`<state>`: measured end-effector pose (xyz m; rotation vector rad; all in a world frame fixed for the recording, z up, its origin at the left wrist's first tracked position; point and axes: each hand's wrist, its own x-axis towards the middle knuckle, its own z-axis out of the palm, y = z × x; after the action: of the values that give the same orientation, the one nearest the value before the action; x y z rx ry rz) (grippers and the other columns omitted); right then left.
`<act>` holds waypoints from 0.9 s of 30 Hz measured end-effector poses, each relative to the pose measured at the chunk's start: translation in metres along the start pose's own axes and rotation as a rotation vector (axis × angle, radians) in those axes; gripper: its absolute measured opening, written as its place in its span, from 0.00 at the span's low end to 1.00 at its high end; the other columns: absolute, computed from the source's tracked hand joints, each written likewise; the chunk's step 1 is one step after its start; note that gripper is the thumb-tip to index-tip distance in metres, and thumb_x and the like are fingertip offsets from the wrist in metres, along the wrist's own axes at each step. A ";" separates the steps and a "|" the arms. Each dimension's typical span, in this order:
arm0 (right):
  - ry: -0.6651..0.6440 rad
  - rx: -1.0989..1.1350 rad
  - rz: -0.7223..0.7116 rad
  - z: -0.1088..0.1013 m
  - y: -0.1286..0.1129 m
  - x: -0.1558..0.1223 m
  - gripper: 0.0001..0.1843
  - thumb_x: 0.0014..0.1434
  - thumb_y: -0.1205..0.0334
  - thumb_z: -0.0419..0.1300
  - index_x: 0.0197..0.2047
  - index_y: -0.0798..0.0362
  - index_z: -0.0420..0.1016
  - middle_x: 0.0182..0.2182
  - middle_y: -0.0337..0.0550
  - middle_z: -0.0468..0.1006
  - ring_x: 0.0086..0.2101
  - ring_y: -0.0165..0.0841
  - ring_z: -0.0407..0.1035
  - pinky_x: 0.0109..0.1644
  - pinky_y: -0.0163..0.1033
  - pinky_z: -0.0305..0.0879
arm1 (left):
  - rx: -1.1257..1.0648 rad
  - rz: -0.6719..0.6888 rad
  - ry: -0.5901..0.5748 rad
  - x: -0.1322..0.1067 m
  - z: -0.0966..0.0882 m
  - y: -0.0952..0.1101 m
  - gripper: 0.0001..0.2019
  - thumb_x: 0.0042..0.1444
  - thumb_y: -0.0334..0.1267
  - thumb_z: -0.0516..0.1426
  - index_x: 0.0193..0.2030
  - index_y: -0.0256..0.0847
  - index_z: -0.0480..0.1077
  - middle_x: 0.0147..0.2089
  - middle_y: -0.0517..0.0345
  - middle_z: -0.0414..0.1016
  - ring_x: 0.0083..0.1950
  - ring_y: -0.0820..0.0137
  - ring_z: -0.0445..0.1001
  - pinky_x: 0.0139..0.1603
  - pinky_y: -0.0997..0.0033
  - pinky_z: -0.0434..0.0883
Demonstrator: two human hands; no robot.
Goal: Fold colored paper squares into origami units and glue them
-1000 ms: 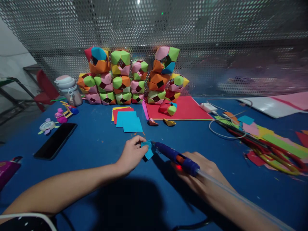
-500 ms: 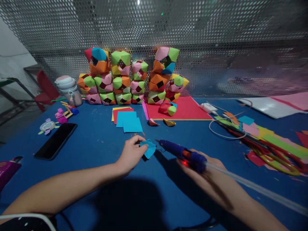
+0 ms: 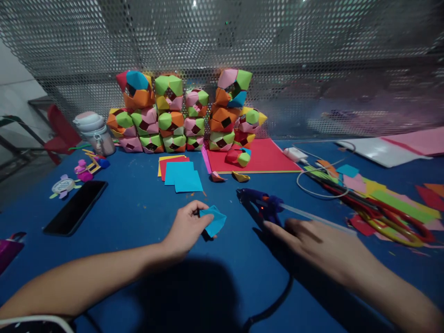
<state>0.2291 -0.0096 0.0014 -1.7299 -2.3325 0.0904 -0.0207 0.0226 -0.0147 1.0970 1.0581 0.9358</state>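
Observation:
My left hand (image 3: 187, 226) pinches a folded piece of blue paper (image 3: 215, 221) between thumb and fingers, low over the blue table. To its right stands a dark blue hot glue gun (image 3: 260, 200), its nozzle towards the upper left and a clear glue stick (image 3: 317, 218) out of its back. A small red light glows on the gun. My right hand (image 3: 319, 245) is just behind the handle, with a finger stretched towards it and the others loosely bent. Whether that fingertip still touches the handle is hard to see.
Blue paper squares (image 3: 187, 180) lie ahead. Folded paper cubes (image 3: 169, 122) are stacked against a perforated metal panel (image 3: 173, 37), near red sheets (image 3: 274, 157). A phone (image 3: 76, 208) is at left; scissors (image 3: 395, 222) and paper scraps (image 3: 398, 203) are at right. The gun's cord (image 3: 274, 303) crosses the front.
The glue gun has moved away from the blue paper, and my right hand has let it go and drawn back to the right. My left hand keeps its pinch on the paper.

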 end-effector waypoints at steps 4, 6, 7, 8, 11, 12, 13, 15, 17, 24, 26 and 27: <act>-0.154 0.260 -0.053 -0.013 -0.030 -0.009 0.21 0.61 0.51 0.45 0.23 0.51 0.68 0.18 0.38 0.67 0.18 0.27 0.59 0.21 0.33 0.54 | 0.009 -0.050 0.000 -0.006 0.008 0.004 0.08 0.48 0.36 0.58 0.31 0.38 0.61 0.18 0.64 0.68 0.19 0.73 0.70 0.22 0.74 0.66; -0.127 0.519 -0.003 -0.009 -0.051 -0.003 0.16 0.61 0.54 0.47 0.27 0.51 0.67 0.20 0.37 0.67 0.22 0.28 0.60 0.23 0.32 0.57 | 0.012 -0.080 -0.015 -0.010 0.013 0.004 0.08 0.48 0.36 0.58 0.31 0.38 0.61 0.18 0.65 0.68 0.19 0.74 0.69 0.22 0.76 0.65; -0.095 0.616 0.035 -0.005 -0.060 0.000 0.13 0.61 0.56 0.48 0.30 0.51 0.67 0.22 0.37 0.68 0.23 0.28 0.61 0.25 0.32 0.58 | 0.016 -0.096 -0.023 -0.012 0.015 0.005 0.07 0.48 0.35 0.58 0.30 0.38 0.62 0.18 0.65 0.68 0.18 0.75 0.68 0.21 0.77 0.65; -0.062 0.709 0.058 0.001 -0.067 0.004 0.10 0.60 0.57 0.50 0.31 0.52 0.67 0.23 0.37 0.69 0.24 0.28 0.62 0.26 0.32 0.59 | 0.020 -0.109 -0.031 -0.013 0.017 0.004 0.07 0.47 0.35 0.58 0.30 0.38 0.62 0.18 0.66 0.67 0.18 0.77 0.67 0.21 0.78 0.63; -0.002 0.906 0.134 0.016 -0.078 0.012 0.07 0.56 0.58 0.54 0.33 0.53 0.66 0.24 0.36 0.68 0.26 0.28 0.63 0.28 0.32 0.61 | 0.034 -0.122 -0.056 -0.017 0.021 0.004 0.07 0.46 0.34 0.59 0.29 0.37 0.63 0.18 0.68 0.64 0.18 0.81 0.62 0.19 0.81 0.59; 0.012 0.942 0.152 0.019 -0.079 0.013 0.06 0.56 0.59 0.54 0.32 0.53 0.66 0.23 0.35 0.67 0.25 0.27 0.63 0.28 0.31 0.60 | 0.039 -0.121 -0.059 -0.018 0.022 0.004 0.07 0.46 0.34 0.59 0.29 0.37 0.63 0.18 0.69 0.63 0.18 0.82 0.60 0.19 0.82 0.57; 0.024 0.964 0.164 0.021 -0.079 0.013 0.06 0.55 0.60 0.54 0.31 0.53 0.66 0.23 0.34 0.66 0.24 0.27 0.62 0.27 0.31 0.59 | 0.047 -0.121 -0.061 -0.019 0.023 0.004 0.07 0.45 0.34 0.59 0.28 0.37 0.64 0.18 0.69 0.62 0.18 0.82 0.59 0.19 0.82 0.56; 0.042 0.977 0.184 0.023 -0.080 0.013 0.06 0.55 0.61 0.54 0.28 0.53 0.65 0.21 0.33 0.64 0.23 0.26 0.59 0.25 0.31 0.57 | 0.061 -0.128 -0.063 -0.020 0.023 0.005 0.07 0.45 0.35 0.59 0.28 0.37 0.64 0.18 0.69 0.62 0.18 0.82 0.58 0.19 0.82 0.56; 0.054 0.973 0.197 0.023 -0.080 0.012 0.06 0.54 0.62 0.54 0.27 0.54 0.65 0.20 0.33 0.63 0.22 0.25 0.58 0.24 0.30 0.55 | 0.071 -0.139 -0.069 -0.020 0.023 0.006 0.07 0.45 0.35 0.59 0.29 0.37 0.64 0.18 0.70 0.61 0.18 0.82 0.58 0.19 0.81 0.56; 0.078 0.976 0.193 0.026 -0.081 0.013 0.05 0.53 0.63 0.55 0.27 0.54 0.66 0.20 0.33 0.64 0.22 0.25 0.59 0.25 0.31 0.56 | 0.115 -0.077 -0.044 -0.018 0.021 0.006 0.04 0.48 0.34 0.56 0.30 0.37 0.66 0.20 0.68 0.64 0.20 0.80 0.64 0.21 0.80 0.59; 0.081 0.994 0.186 0.027 -0.081 0.013 0.03 0.53 0.64 0.55 0.30 0.54 0.67 0.22 0.34 0.66 0.24 0.26 0.61 0.26 0.31 0.58 | 0.129 -0.075 -0.045 -0.017 0.020 0.006 0.03 0.48 0.34 0.55 0.29 0.38 0.65 0.19 0.68 0.64 0.19 0.79 0.65 0.20 0.80 0.59; 0.084 0.998 0.173 0.027 -0.080 0.013 0.03 0.53 0.65 0.54 0.32 0.54 0.67 0.23 0.35 0.68 0.24 0.26 0.62 0.27 0.31 0.59 | 0.135 -0.071 -0.052 -0.016 0.020 0.006 0.02 0.48 0.33 0.55 0.29 0.38 0.65 0.19 0.68 0.65 0.19 0.79 0.66 0.20 0.80 0.60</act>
<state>0.1446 -0.0193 -0.0075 -1.3259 -1.5778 0.9897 -0.0060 0.0039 -0.0038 1.1804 1.1229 0.7845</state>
